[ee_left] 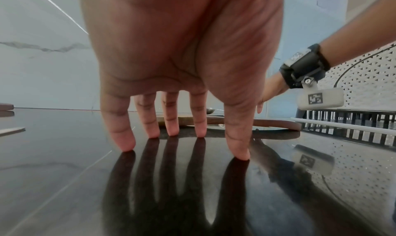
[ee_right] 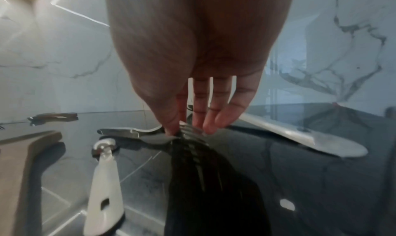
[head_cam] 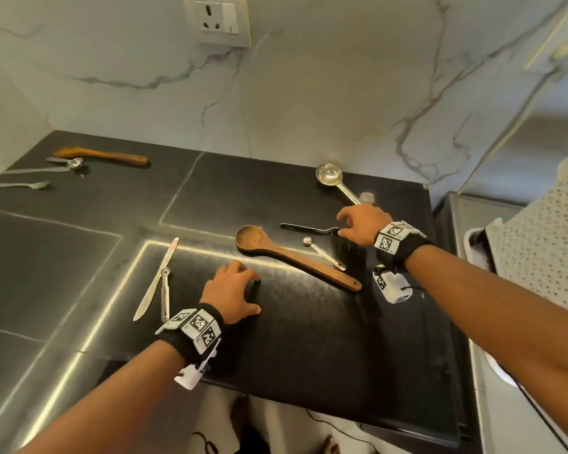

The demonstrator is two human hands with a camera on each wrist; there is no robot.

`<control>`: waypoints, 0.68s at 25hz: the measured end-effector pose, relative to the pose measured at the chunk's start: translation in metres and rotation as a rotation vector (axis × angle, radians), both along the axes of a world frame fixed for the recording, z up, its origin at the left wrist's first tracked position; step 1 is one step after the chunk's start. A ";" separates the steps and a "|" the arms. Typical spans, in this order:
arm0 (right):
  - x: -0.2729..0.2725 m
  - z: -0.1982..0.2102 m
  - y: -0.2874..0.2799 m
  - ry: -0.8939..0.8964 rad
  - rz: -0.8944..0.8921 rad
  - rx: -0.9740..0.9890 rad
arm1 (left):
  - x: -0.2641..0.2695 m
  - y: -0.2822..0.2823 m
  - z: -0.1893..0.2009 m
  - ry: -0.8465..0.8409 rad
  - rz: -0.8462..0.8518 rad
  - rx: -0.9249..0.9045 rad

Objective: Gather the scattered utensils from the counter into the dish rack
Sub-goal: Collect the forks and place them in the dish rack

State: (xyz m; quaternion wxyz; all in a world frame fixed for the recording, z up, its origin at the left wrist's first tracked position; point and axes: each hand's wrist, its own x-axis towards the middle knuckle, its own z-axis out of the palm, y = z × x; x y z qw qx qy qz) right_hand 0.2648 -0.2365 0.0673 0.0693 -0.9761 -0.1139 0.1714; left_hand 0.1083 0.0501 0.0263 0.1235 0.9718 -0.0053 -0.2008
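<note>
My right hand (head_cam: pixel 340 226) reaches to the tine end of a dark steel fork (head_cam: pixel 305 228) lying on the black counter. In the right wrist view my thumb and fingers (ee_right: pixel 209 127) pinch the fork (ee_right: pixel 133 133) at its tines, which still lie on the counter. My left hand (head_cam: pixel 240 290) is empty and rests its spread fingertips (ee_left: pixel 200 133) on the counter. A wooden spoon (head_cam: pixel 295 257) and a small steel measuring spoon (head_cam: pixel 325 253) lie between my hands. A steel ladle (head_cam: pixel 330 176) lies beyond my right hand. The white perforated dish rack (head_cam: pixel 545 237) stands at the right.
A table knife (head_cam: pixel 158 280) and another measuring spoon (head_cam: pixel 165 290) lie left of my left hand. Far back left lie a wooden spatula (head_cam: pixel 105 155), a fork (head_cam: pixel 23 185) and other steel pieces. A wall socket (head_cam: pixel 217 18) sits on the marble backsplash.
</note>
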 end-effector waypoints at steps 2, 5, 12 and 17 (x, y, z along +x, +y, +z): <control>0.002 -0.014 0.001 -0.011 -0.014 -0.011 | 0.001 0.000 -0.001 -0.006 -0.017 0.005; 0.001 -0.023 0.004 -0.054 -0.064 0.019 | 0.001 0.005 -0.003 -0.016 -0.037 0.010; 0.012 0.026 0.030 -0.259 -0.264 0.766 | -0.004 0.022 -0.006 -0.075 -0.040 -0.122; 0.012 0.063 0.106 -0.157 -0.318 1.274 | -0.015 0.067 0.000 -0.204 0.144 -0.376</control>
